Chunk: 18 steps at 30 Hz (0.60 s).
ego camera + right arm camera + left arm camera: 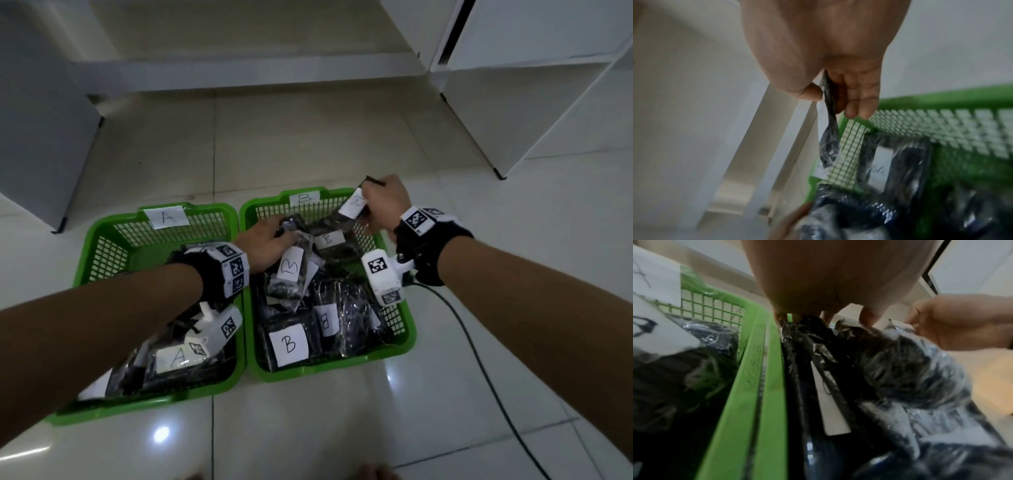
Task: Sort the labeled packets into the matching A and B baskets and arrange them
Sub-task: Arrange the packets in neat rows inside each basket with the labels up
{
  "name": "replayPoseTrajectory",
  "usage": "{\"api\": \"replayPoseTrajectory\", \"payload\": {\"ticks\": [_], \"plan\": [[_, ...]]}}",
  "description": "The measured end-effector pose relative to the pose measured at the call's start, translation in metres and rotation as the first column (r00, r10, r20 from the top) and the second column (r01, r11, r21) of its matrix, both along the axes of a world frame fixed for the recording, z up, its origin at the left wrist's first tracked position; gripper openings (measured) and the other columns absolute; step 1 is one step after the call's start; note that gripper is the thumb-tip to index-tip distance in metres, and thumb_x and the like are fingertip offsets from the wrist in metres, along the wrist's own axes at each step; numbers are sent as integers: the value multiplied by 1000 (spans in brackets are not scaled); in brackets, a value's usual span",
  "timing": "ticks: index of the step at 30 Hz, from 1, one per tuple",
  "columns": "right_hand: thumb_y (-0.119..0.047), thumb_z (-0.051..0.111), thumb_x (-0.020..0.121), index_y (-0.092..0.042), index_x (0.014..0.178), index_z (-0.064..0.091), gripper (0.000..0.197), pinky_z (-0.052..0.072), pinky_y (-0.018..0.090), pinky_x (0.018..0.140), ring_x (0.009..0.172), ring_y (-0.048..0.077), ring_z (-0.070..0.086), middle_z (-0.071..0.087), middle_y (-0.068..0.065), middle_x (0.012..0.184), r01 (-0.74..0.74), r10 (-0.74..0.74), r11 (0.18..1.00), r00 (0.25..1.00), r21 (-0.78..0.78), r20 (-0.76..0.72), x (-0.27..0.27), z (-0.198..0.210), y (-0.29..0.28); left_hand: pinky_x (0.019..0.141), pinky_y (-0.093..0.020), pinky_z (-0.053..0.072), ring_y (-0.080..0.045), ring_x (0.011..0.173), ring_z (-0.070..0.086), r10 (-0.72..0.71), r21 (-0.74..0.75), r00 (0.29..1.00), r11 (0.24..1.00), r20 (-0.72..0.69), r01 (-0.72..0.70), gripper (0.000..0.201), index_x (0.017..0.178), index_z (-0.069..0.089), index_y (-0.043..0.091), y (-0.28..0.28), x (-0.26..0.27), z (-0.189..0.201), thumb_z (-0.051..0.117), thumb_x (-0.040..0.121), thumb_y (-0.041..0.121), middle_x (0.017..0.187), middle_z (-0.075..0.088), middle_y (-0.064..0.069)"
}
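Observation:
Two green baskets stand side by side on the floor: basket A (137,407) on the left, basket B (342,365) on the right. Both hold dark plastic-wrapped packets with white letter labels. My left hand (270,243) reaches into basket B and grips the top of a packet labeled B (291,265); its fingertips (803,316) sit on the black wrap (807,337). My right hand (383,202) holds a thin dark packet (354,205) over basket B's far right corner, pinched between thumb and fingers (859,104). That packet (829,138) hangs edge-on, and its label letter is unreadable.
A black cable (479,359) runs from my right wrist across the tiled floor on the right. A grey cabinet (41,120) stands at the left, with white furniture (531,102) behind and at the right. Basket A's far half shows bare mesh (144,253).

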State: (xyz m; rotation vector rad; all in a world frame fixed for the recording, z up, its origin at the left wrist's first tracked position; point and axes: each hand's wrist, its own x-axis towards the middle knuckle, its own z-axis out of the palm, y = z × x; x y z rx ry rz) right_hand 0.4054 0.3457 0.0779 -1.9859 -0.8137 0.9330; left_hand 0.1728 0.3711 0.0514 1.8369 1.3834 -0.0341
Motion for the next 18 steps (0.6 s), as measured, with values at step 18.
{"api": "replayPoseTrajectory", "payload": {"ticks": [18], "plan": [[-12,55,90,-8,100,77,25,58,36,79,84,30,68,73,14,97,-540,645,756,522,-369,558,-8,-22,-74,108,-32,31,-30,139,39,-95,-19,987,995,-132,93,62,152,33,9,1,6,25,41,103,47,156,36,-14]]}}
